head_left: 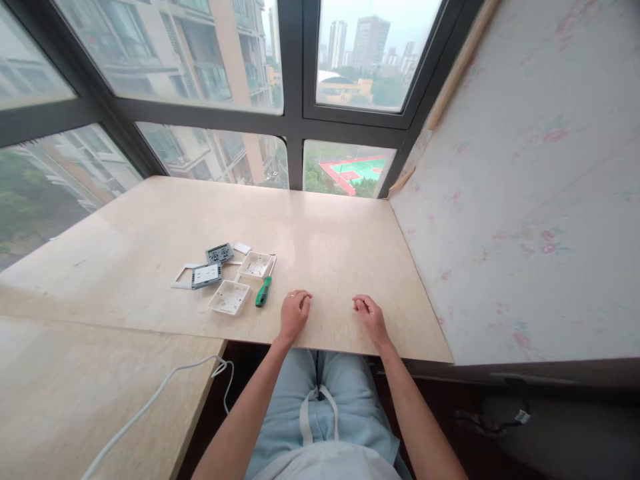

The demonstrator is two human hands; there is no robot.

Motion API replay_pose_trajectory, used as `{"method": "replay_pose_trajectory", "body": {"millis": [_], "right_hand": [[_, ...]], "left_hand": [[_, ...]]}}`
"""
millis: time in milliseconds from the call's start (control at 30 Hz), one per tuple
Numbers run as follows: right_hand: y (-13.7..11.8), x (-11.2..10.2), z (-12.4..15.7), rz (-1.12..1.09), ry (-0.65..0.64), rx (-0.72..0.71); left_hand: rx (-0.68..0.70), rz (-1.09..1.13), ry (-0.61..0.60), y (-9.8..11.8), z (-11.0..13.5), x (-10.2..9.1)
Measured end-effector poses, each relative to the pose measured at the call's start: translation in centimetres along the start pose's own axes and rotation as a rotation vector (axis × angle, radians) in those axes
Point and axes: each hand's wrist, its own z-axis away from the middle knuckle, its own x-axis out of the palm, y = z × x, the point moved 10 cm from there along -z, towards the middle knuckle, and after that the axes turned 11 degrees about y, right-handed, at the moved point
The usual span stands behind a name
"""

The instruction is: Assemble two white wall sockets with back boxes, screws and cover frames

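Note:
My left hand [294, 311] rests on the beige sill top [350, 253] near its front edge, fingers curled loosely under, with a ring on one finger and nothing in it. My right hand [369, 313] lies a little to the right, fingers also curled in and holding nothing. Just left of my left hand lies a green-handled screwdriver [265, 288]. Beyond it sit two white wall boxes [229, 297] [255, 265], two grey switch modules [207, 275] [220, 253], a white frame plate [183, 277] and a small white cover piece [243, 248].
Large windows [210, 100] stand behind the sill top, and a flowered wall panel [525, 200] closes the right side. A lower beige surface [90, 393] at the left carries a white cable [150, 400] that hangs off its edge. My light blue trousers [320, 413] are below.

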Motion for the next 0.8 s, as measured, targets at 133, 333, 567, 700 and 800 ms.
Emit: {"method": "replay_pose_trajectory", "body": {"millis": [133,333,567,700,800], "right_hand": [[0.4,-0.2,-0.2,-0.035,0.026,0.025],[1.3,-1.1,-0.6,-0.117,0.097,0.080],[1.8,-1.9,-0.5,-0.228,0.146,0.122],[2.0,-1.9,-0.4,-0.305,0.159,0.149],[2.4,-2.1,-0.4,-0.393,0.182,0.190]], "left_hand": [[-0.015,0.014,0.014,-0.3,-0.2,0.1],[-0.056,0.032,0.027,-1.0,-0.4,0.3],[-0.065,0.048,0.039,-0.8,-0.1,-0.2],[-0.035,0.065,0.023,-0.6,0.2,-0.1],[-0.020,0.080,0.023,-0.7,0.3,0.0]]}}
